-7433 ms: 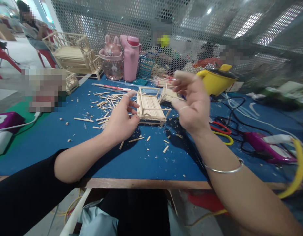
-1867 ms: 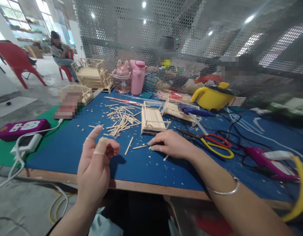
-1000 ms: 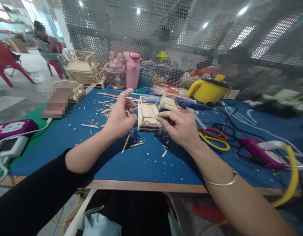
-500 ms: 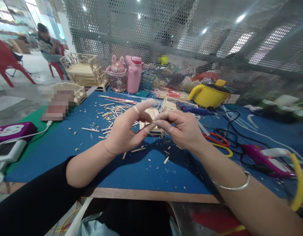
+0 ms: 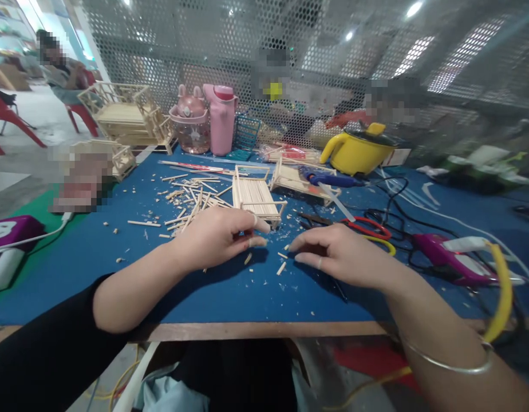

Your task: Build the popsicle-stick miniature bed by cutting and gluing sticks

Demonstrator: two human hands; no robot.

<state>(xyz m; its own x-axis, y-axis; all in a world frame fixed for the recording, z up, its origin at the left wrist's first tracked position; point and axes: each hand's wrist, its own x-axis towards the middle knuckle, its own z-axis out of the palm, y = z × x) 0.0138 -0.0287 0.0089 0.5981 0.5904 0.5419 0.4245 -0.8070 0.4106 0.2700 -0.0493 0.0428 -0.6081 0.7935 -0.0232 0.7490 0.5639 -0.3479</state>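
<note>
My left hand (image 5: 224,237) hovers low over the blue table mat, thumb and fingertips parted, with nothing visible between them. Just beyond it stands a small frame of thin wooden sticks (image 5: 256,197), with a slatted bed and raised rails. My right hand (image 5: 339,254) is to the right, its fingers curved and spread apart, holding nothing that I can see. Close behind that hand lies a pair of pliers (image 5: 367,229) with red and yellow handles, partly hidden. A dark thin tool (image 5: 337,285) shows below the right palm. Wood scraps (image 5: 281,268) lie between the hands.
A heap of loose sticks (image 5: 193,197) is at left. Behind are a second stick frame (image 5: 290,182), a blue glue gun (image 5: 333,178), a yellow pot (image 5: 361,154) and pink bottles (image 5: 221,123). Cables (image 5: 391,200) and a purple power strip (image 5: 453,260) lie at right.
My hands, fingertips together in front of the stick frame before, have come apart and lowered. The right moved right and down, and the stick frame is now uncovered. The view has shifted slightly.
</note>
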